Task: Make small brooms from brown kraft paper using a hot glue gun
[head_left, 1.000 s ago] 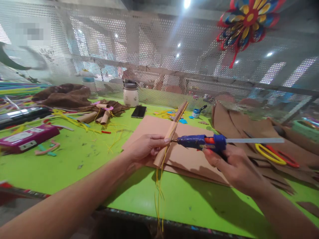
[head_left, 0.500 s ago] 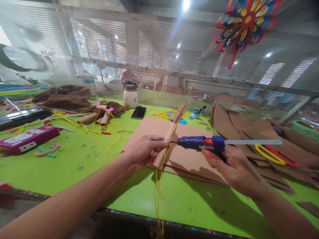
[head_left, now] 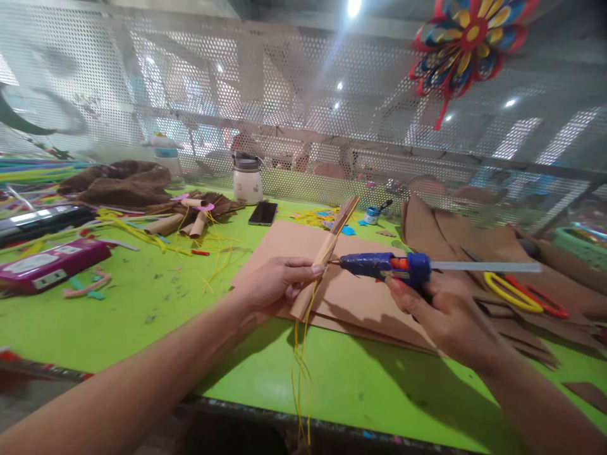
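My left hand pinches a rolled brown paper tube, tilted with its top pointing away and to the right. Yellow string runs along the tube and dangles past the table's front edge. In my right hand is a blue hot glue gun with a long translucent glue stick sticking out of its back. Its nozzle points left, close to the tube and my left fingertips; whether it touches is too small to tell. Under both lie flat brown paper sheets.
On the right are folded brown paper and scissors with yellow and red handles. At the back stand a phone, a jar and a small paint pot. Leftward lie finished-looking paper rolls and a purple power strip.
The glue gun has shifted slightly to the right, its nozzle a little farther from my left fingertips. My left hand and the paper tube stay nearly in place.
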{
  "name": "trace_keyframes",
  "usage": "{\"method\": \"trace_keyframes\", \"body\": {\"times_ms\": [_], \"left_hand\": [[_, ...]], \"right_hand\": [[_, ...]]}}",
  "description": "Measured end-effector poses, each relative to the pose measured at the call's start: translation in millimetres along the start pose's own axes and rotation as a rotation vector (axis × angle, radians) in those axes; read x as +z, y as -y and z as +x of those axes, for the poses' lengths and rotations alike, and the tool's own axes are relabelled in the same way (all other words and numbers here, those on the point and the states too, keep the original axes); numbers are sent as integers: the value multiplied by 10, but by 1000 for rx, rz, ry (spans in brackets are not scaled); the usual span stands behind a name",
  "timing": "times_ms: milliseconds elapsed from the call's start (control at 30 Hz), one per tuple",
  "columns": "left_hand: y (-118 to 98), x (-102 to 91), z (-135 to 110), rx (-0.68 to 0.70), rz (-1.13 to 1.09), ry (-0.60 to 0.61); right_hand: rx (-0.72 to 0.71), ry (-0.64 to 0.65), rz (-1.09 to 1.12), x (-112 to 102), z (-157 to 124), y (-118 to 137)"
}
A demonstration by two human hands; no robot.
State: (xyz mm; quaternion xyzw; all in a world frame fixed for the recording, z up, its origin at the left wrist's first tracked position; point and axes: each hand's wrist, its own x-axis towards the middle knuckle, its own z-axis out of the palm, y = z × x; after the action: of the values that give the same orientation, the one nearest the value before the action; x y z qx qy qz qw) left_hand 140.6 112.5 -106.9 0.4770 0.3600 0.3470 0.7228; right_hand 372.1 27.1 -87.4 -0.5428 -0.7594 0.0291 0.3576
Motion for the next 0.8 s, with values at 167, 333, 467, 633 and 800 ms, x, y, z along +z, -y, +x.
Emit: {"method": "trace_keyframes", "body": {"times_ms": [167, 333, 467, 633, 800], "left_hand": [[-10, -3, 8, 17, -3, 18], [-28, 25, -16, -6, -22, 10], [-22, 22, -17, -18, -8, 3], [-16, 10, -11, -4, 2, -11], [-15, 10, -18, -8, 15, -5]], "right_hand": [[-56, 74, 61, -16, -6, 77], [-47, 71, 60, -30, -10, 83], [-18, -2, 11, -21, 10, 23], [11, -11, 5, 0, 13, -12], [-8, 5, 12, 7, 7, 1]]}}
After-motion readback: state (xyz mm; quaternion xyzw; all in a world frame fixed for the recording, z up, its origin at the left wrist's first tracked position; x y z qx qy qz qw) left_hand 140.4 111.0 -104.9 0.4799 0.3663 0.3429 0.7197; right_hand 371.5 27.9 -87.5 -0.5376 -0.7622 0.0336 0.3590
